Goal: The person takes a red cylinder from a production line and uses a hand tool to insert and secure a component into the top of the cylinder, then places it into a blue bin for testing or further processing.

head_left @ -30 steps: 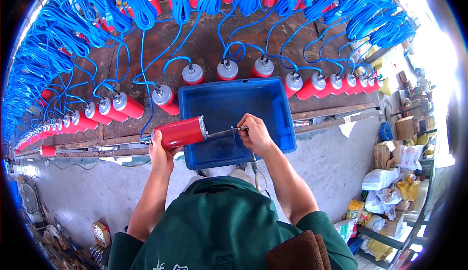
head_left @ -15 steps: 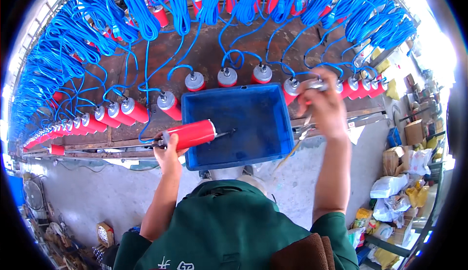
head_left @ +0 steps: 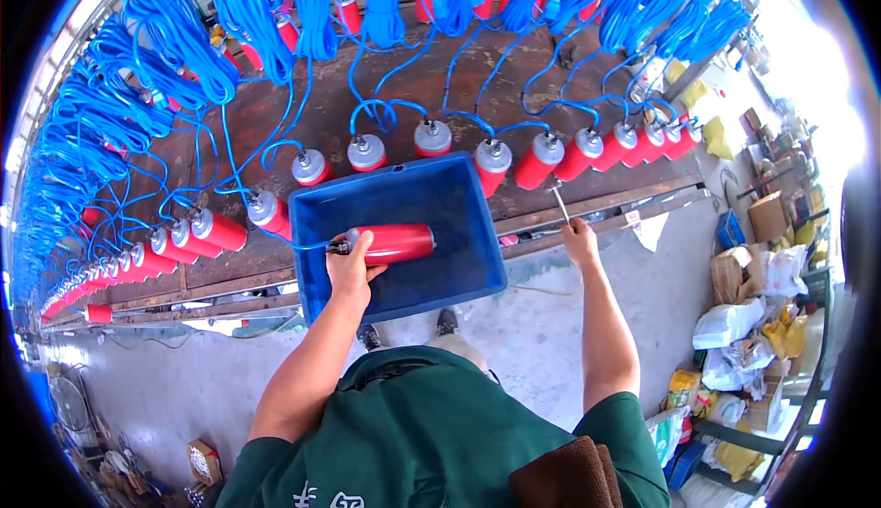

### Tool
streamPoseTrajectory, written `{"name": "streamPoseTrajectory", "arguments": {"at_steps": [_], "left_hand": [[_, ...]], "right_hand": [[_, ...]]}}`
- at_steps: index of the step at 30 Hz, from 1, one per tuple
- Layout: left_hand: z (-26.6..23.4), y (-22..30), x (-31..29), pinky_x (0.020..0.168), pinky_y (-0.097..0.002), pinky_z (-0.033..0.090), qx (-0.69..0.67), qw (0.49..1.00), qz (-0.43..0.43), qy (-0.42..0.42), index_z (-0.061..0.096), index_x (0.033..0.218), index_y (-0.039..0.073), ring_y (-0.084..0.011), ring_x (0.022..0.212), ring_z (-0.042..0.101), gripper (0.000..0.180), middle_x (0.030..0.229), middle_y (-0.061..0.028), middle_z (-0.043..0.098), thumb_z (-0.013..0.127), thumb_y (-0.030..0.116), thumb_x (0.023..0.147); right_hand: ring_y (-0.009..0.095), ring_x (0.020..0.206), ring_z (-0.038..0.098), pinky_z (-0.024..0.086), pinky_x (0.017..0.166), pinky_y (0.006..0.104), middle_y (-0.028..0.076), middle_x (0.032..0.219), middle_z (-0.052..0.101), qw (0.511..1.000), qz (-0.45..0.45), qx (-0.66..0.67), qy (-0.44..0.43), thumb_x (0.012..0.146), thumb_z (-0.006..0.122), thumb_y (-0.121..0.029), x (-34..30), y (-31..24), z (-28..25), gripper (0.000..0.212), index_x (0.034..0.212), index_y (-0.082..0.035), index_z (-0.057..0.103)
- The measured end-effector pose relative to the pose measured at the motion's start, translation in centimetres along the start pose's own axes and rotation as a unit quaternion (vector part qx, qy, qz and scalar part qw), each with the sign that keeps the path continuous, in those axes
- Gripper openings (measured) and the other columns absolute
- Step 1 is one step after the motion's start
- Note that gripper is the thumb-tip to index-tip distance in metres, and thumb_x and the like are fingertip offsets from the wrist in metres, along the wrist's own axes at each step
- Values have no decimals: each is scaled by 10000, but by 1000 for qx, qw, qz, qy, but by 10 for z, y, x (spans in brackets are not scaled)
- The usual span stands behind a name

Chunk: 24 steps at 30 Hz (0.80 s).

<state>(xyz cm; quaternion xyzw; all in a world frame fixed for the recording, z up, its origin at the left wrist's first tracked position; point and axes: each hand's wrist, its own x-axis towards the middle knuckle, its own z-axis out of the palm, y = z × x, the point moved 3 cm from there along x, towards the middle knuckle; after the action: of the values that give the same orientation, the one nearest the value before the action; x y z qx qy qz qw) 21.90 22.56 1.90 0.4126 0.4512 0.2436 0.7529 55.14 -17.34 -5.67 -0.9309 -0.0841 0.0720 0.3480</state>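
My left hand is closed around the capped end of a red cylinder, which lies nearly level over a blue plastic bin. A blue cable leaves its left end beside my fingers. Over at the table's front edge, my right hand grips a slim silver tool with a wider head; its exact kind is too small to tell. The tool head is close to a standing row of red cylinders with grey caps, each with a blue cable from its top.
Bundles of coiled blue cable hang along the far side of the brown table. More red cylinders line the left. Bags and cardboard boxes are piled on the right. The bin overhangs the table's front edge.
The red cylinder in my left hand has gone from the bin's left rim to over its middle. My right hand has come down toward me from the cylinder row, the tool still in it.
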Motion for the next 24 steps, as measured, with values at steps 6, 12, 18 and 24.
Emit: {"name": "streamPoseTrajectory", "arguments": {"at_steps": [6,12,18,24], "left_hand": [[-17,-29,17,1061,-680,545,-56,991,-117,-27,519,1463,68,-435,1326,621,623,1449,-191,610,813,333,982],[-60,-25,21,1081,-662,541,-2,983,-186,-1,479,1505,32,-476,1376,561,562,1493,-215,560,713,252,1044],[-69,0,-16,1135,-664,497,59,983,-164,-63,402,1570,-59,-505,1533,372,583,1605,-238,434,615,148,1068],[-70,0,-35,1018,-453,593,251,960,-69,-102,447,1626,-19,-308,1306,644,614,1501,-196,588,641,186,1080]], "right_hand": [[468,1076,674,562,949,504,259,1133,690,990,-55,-120,38,847,795,-104,31,58,7,416,1246,-20,712],[463,1231,616,526,1069,493,241,1291,636,988,-81,-130,12,879,598,51,24,-5,18,542,1409,-47,660],[431,1236,622,479,1106,496,191,1392,615,968,-78,-234,-36,911,577,4,12,-18,33,538,1439,-74,642],[405,1288,599,498,1093,483,196,1382,625,990,-89,-96,57,949,663,-91,-19,-45,28,457,1404,-55,649]]}}
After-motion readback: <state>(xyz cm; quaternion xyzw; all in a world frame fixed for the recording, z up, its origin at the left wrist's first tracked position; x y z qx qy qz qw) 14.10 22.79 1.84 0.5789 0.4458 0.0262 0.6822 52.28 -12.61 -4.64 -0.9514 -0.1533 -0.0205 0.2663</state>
